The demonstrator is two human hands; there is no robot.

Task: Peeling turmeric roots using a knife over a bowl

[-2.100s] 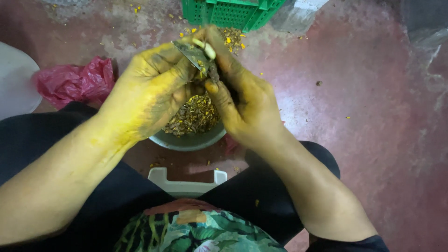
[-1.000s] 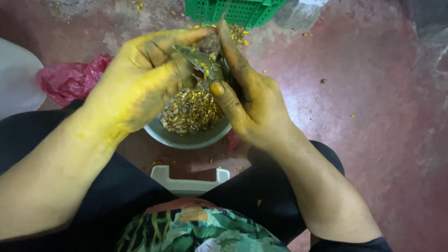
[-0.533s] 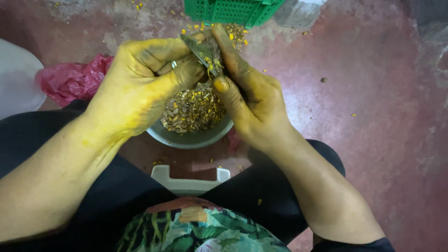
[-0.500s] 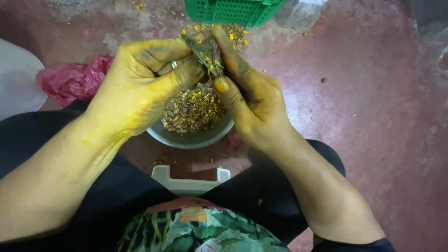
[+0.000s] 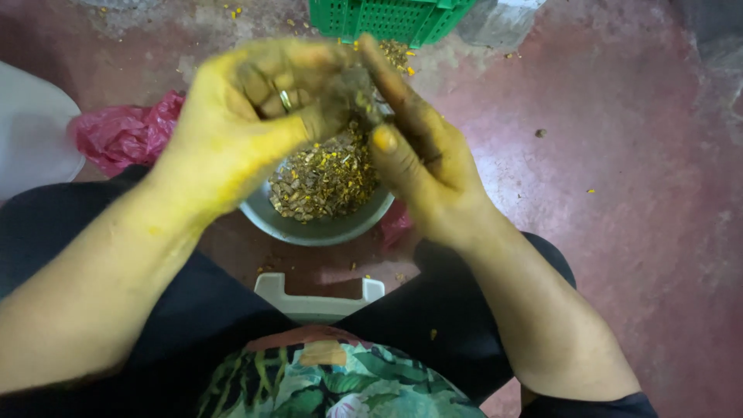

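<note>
The yellow-stained left hand [image 5: 248, 116] and right hand [image 5: 422, 166] pinch a small dark piece [image 5: 357, 83] together above the metal bowl [image 5: 309, 226] of peelings; it is blurred, so its axis is unclear. Around lie a pink bag [image 5: 120, 135], green crate [image 5: 387, 17] and white stool [image 5: 317, 303].

Reddish floor [image 5: 619, 155]: grey bowl [image 5: 309, 228] of scraps, pink bag [image 5: 124, 135], green crate [image 5: 387, 15], white stool [image 5: 317, 298], yellow bits.

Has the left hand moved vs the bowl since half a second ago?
Barely. The left hand sits over the upper left rim of the grey bowl, as before, fingers meeting the right hand; it is motion-blurred, so it is working in place.
</note>
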